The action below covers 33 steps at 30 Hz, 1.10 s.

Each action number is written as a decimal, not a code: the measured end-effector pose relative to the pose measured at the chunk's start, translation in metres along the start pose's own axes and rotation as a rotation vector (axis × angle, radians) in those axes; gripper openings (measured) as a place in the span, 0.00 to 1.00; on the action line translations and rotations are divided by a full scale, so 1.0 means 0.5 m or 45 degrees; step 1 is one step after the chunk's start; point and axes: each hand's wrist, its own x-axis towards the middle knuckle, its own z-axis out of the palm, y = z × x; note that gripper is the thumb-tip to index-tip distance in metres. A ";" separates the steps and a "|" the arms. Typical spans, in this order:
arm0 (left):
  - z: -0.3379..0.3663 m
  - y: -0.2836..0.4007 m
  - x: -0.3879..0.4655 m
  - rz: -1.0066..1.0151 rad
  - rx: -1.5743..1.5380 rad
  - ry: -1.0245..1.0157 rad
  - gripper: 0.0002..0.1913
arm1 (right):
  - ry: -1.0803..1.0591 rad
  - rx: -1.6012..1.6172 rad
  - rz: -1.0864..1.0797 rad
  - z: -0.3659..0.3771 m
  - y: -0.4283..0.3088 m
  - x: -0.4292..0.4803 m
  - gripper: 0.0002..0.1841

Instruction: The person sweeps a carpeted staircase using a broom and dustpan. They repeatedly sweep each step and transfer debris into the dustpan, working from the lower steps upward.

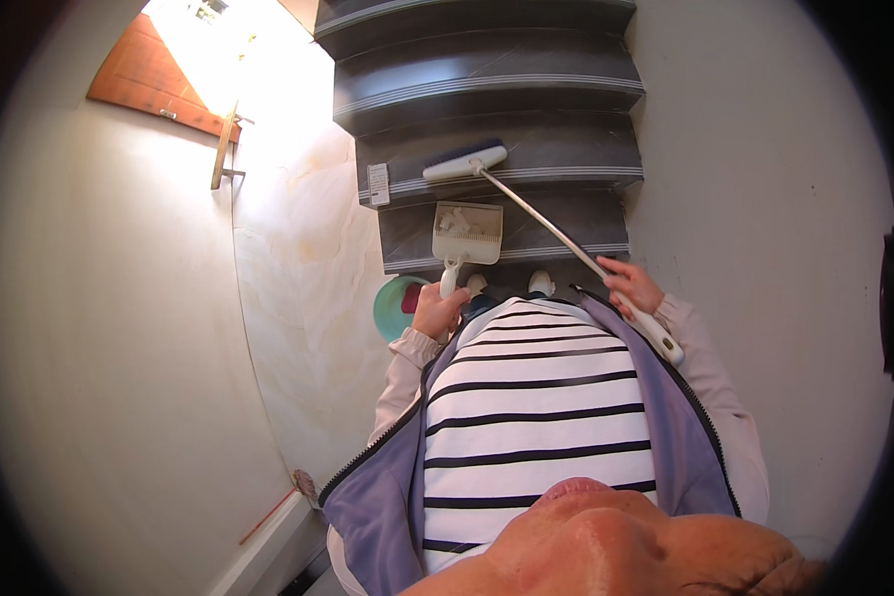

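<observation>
My left hand (439, 311) grips the handle of a white plastic dustpan (468, 253), which lies at the lowest visible stair, its opening towards the steps above. Pale crumpled scraps (455, 220) and fine debris are in the pan. Around the metal pole of a broom (465, 163) my right hand (632, 288) is closed, the pole's white end grip reaching past my wrist. The broom's white head with dark bristles rests at the edge of the stair above the dustpan. A white rectangular object (378, 184) bearing writing lies at the left end of that same stair.
Dark stairs (492, 63) with striped nosings rise in front of me. A light green bucket (392, 313) holding something dark red stands beside my left hand. Walls flank the stairs, marbled panels (298, 246) on the left. A wooden handrail (224, 149) is at upper left.
</observation>
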 end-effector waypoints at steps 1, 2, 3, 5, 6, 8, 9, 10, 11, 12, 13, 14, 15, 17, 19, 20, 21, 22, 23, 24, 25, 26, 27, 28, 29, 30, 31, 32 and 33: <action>0.008 0.008 0.004 0.005 0.003 -0.024 0.10 | 0.035 0.020 -0.009 -0.003 -0.008 0.030 0.32; 0.018 0.014 0.008 0.011 0.008 -0.047 0.10 | 0.069 0.041 -0.019 -0.008 -0.013 0.065 0.32; 0.027 0.017 0.015 0.027 0.025 -0.051 0.11 | 0.104 0.042 -0.040 -0.013 -0.019 0.105 0.33; 0.042 0.017 0.032 0.058 0.059 -0.057 0.11 | 0.154 0.068 -0.048 -0.023 -0.010 0.158 0.33; 0.049 0.019 0.040 0.034 0.014 -0.074 0.11 | 0.164 0.089 -0.037 -0.023 -0.010 0.174 0.33; 0.065 0.025 0.055 -0.015 -0.070 -0.109 0.11 | 0.202 0.078 0.002 -0.028 0.008 0.175 0.34; 0.070 0.024 0.062 0.002 -0.070 -0.097 0.12 | 0.196 0.069 0.044 -0.024 0.013 0.161 0.34; 0.077 0.022 0.067 0.017 -0.071 -0.094 0.12 | 0.197 0.061 0.089 -0.019 0.020 0.137 0.34; 0.084 0.020 0.072 0.032 -0.071 -0.090 0.12 | 0.198 0.054 0.133 -0.012 0.030 0.112 0.34; 0.093 0.017 0.081 0.025 -0.095 -0.092 0.13 | 0.196 0.053 0.173 -0.007 0.041 0.084 0.33; 0.104 0.024 0.088 0.000 -0.113 -0.101 0.13 | 0.185 -0.017 0.073 -0.019 0.085 0.074 0.32; 0.115 0.032 0.091 -0.024 -0.134 -0.107 0.12 | 0.172 -0.091 -0.025 -0.041 0.143 0.072 0.31; 0.125 0.034 0.095 -0.048 -0.161 -0.106 0.12 | 0.145 -0.117 -0.073 -0.047 0.170 0.056 0.31; 0.142 0.037 0.104 -0.068 -0.181 -0.117 0.12 | 0.086 -0.107 -0.124 -0.054 0.194 0.003 0.32; 0.156 0.041 0.107 -0.090 -0.196 -0.122 0.11 | 0.045 -0.059 -0.138 -0.054 0.176 -0.056 0.32; 0.162 0.045 0.105 -0.105 -0.200 -0.122 0.11 | 0.037 -0.043 -0.148 -0.051 0.165 -0.079 0.32; 0.168 0.052 0.105 -0.118 -0.203 -0.125 0.11 | 0.049 0.007 -0.137 -0.047 0.148 -0.094 0.32; 0.173 0.054 0.104 -0.119 -0.204 -0.122 0.11 | 0.058 0.063 -0.127 -0.043 0.130 -0.107 0.33; 0.176 0.056 0.102 -0.120 -0.207 -0.116 0.10 | 0.080 0.150 -0.094 -0.036 0.100 -0.102 0.33; 0.180 0.059 0.101 -0.121 -0.211 -0.112 0.10 | 0.105 0.235 -0.060 -0.031 0.069 -0.093 0.33; 0.183 0.060 0.103 -0.117 -0.249 -0.129 0.10 | 0.142 0.221 -0.053 -0.033 0.055 -0.068 0.32; 0.186 0.058 0.105 -0.111 -0.287 -0.139 0.10 | 0.173 0.203 -0.047 -0.038 0.047 -0.029 0.32; 0.190 0.057 0.106 -0.104 -0.324 -0.143 0.09 | 0.215 0.181 -0.049 -0.043 0.041 0.016 0.32; 0.196 0.060 0.106 -0.099 -0.313 -0.142 0.10 | 0.260 0.161 -0.050 -0.049 0.039 0.054 0.32; 0.203 0.063 0.107 -0.094 -0.303 -0.138 0.11 | 0.274 0.187 -0.049 -0.056 0.040 0.082 0.32; 0.207 0.063 0.106 -0.090 -0.297 -0.131 0.11 | 0.285 0.210 -0.045 -0.059 0.036 0.105 0.32; 0.211 0.063 0.103 -0.090 -0.303 -0.139 0.11 | 0.298 0.234 -0.041 -0.061 0.040 0.118 0.33; 0.215 0.063 0.101 -0.090 -0.307 -0.150 0.11 | 0.298 0.219 -0.023 -0.065 0.050 0.120 0.33; 0.218 0.062 0.101 -0.093 -0.320 -0.157 0.11 | 0.288 0.198 -0.004 -0.067 0.051 0.112 0.33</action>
